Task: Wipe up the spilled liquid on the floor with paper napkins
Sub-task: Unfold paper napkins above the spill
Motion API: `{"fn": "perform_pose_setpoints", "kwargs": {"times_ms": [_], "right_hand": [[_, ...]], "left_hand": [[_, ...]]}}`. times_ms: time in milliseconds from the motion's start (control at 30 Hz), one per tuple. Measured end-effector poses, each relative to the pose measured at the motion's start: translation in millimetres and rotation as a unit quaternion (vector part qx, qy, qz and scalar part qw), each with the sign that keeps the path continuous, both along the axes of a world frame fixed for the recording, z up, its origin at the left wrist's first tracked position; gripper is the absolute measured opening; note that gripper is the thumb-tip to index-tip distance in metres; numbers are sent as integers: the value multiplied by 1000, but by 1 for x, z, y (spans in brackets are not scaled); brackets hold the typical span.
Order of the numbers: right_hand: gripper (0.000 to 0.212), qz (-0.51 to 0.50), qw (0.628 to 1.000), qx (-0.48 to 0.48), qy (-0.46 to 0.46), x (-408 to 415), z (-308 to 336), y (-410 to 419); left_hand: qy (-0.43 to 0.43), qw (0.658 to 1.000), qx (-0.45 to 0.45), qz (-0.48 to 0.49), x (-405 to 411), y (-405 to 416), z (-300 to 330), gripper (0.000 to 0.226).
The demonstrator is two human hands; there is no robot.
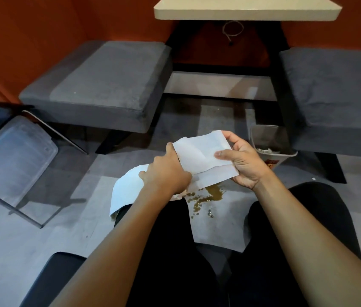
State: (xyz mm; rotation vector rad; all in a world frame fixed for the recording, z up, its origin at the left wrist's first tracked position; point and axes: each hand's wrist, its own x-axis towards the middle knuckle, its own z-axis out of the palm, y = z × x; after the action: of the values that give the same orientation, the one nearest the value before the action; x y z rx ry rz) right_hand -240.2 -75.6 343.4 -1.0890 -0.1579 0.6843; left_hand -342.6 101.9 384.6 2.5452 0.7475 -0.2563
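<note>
White paper napkins (201,154) are held up above the floor between both hands. My right hand (241,160) pinches their right edge with the thumb on top. My left hand (166,171) grips the left part, and a long napkin sheet (126,191) hangs down from it over my left knee. Below the hands a brown liquid spill (210,193) with scattered drops lies on the grey floor between my legs.
A small bin (270,142) with crumpled paper stands at the right by a black table leg. Two grey cushioned seats (99,85) flank the table (246,7). A clear plastic chair (13,160) stands at the left.
</note>
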Motion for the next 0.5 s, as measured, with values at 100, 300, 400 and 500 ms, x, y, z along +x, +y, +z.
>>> {"fn": "perform_pose_setpoints", "kwargs": {"times_ms": [100, 300, 400, 500], "right_hand": [[51, -8, 1000, -6, -3, 4, 6, -9], [49, -46, 992, -90, -74, 30, 28, -38], [48, -57, 969, -198, -134, 43, 42, -54], [45, -74, 916, -331, -215, 55, 51, -66]], "left_hand": [[-80, 981, -176, 31, 3, 19, 17, 77], [-255, 766, -569, 158, -11, 83, 71, 48], [-312, 681, -649, 136, -26, 123, 78, 55], [-374, 629, -663, 156, -38, 153, 80, 69]]}}
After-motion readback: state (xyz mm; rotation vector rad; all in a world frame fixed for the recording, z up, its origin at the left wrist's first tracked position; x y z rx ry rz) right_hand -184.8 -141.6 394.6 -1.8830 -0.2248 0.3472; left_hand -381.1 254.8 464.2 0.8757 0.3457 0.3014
